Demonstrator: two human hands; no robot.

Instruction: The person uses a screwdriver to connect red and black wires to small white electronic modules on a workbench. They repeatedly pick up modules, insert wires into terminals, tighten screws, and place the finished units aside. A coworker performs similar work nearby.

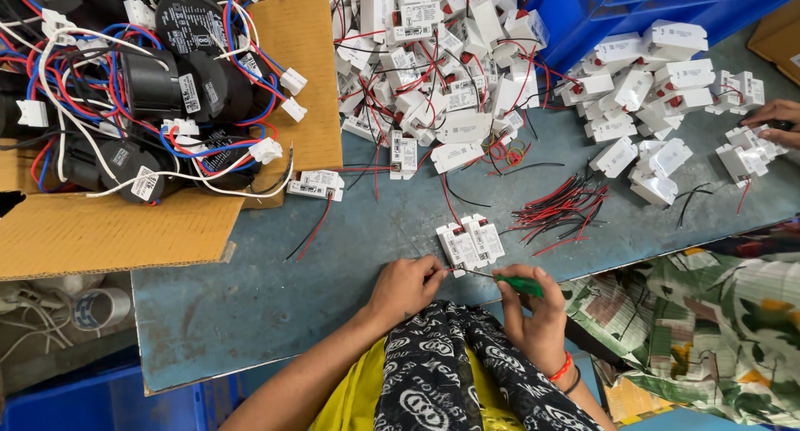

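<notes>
The right hand (533, 310) is gripping a green-handled screwdriver (512, 283), fingers curled shut around the handle, with the metal tip pointing left toward the left hand (406, 287). The left hand's fingertips are pinching closed on a thin wire end just below a pair of white boxes (471, 242), which are lying on the blue-grey table (350, 248) just beyond both hands, near loose red and black wires (562, 207).

an electronics assembly workshop: a worn grey-blue metal bench (350, 231) heaped with small white plastic driver boxes (433, 81) and loose red and black wires (558, 210).
</notes>
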